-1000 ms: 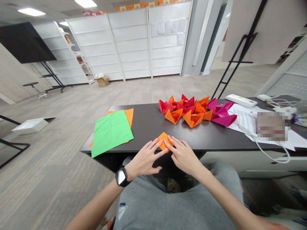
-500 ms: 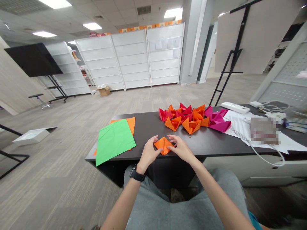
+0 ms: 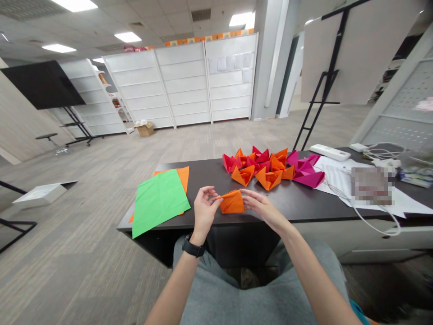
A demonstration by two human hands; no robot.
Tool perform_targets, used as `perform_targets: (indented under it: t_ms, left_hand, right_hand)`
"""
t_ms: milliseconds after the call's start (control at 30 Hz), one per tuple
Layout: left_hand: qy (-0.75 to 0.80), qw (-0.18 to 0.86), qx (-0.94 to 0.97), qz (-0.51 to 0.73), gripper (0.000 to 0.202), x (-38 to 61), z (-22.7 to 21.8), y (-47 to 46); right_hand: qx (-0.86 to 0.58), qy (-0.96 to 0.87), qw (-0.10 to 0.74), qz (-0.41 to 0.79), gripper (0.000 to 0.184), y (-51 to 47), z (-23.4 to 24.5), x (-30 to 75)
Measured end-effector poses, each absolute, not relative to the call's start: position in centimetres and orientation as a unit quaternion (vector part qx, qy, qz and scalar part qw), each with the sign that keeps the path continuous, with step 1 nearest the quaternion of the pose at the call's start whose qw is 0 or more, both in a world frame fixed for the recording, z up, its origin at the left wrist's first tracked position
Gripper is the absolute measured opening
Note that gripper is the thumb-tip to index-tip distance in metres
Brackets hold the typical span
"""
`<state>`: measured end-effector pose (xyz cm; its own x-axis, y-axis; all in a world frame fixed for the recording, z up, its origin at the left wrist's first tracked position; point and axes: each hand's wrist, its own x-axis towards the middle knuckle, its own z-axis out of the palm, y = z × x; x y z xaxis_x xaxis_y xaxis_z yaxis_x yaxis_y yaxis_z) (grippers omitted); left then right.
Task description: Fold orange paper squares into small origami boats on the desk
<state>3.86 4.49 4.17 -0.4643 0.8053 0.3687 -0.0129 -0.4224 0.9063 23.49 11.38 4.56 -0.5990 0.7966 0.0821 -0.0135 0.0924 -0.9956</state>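
Observation:
I hold a folded orange paper piece [image 3: 232, 202] just above the near edge of the dark table [image 3: 209, 178]. My left hand [image 3: 204, 211] pinches its left corner between thumb and fingers. On the piece's right side my right hand [image 3: 262, 207] grips it with the fingers partly extended. A black watch [image 3: 193, 248] is on my left wrist.
A pile of folded orange, red and magenta paper shapes [image 3: 270, 167] sits at the table's far middle. A green sheet [image 3: 158, 198] lies over an orange sheet [image 3: 182, 174] on the left. Papers, white cables [image 3: 368, 207] and a white remote [image 3: 329, 152] are on the right.
The orange piece lay flat under my fingers; both hands have since lifted it off the table and turned it upright. The camera view rose slightly.

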Motion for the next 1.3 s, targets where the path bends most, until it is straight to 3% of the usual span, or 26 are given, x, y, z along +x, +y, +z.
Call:
perform_targets:
  t_ms: [433, 600, 833, 1300]
  left_hand:
    - [0.465, 0.283, 0.416, 0.728, 0.042, 3.1, 3.5, 3.9]
    - [0.475, 0.325, 0.446, 0.686, 0.029, 1.7, 4.3, 3.8]
    - [0.51, 0.418, 0.509, 0.553, 0.033, -0.6, 6.1, 4.4]
    - [0.491, 0.479, 0.521, 0.508, 0.032, -1.2, 6.4, 5.3]
  right_hand:
    - [-0.306, -0.73, 0.342, 0.507, 0.032, 12.8, 4.1, 22.3]
    - [-0.341, -0.771, 0.351, 0.406, 0.023, 13.5, 4.0, 22.2]
    - [-0.34, -0.809, 0.331, 0.346, 0.023, 14.1, 5.1, 22.5]
    - [-0.332, -0.83, 0.306, 0.326, 0.024, 14.2, 6.1, 22.7]
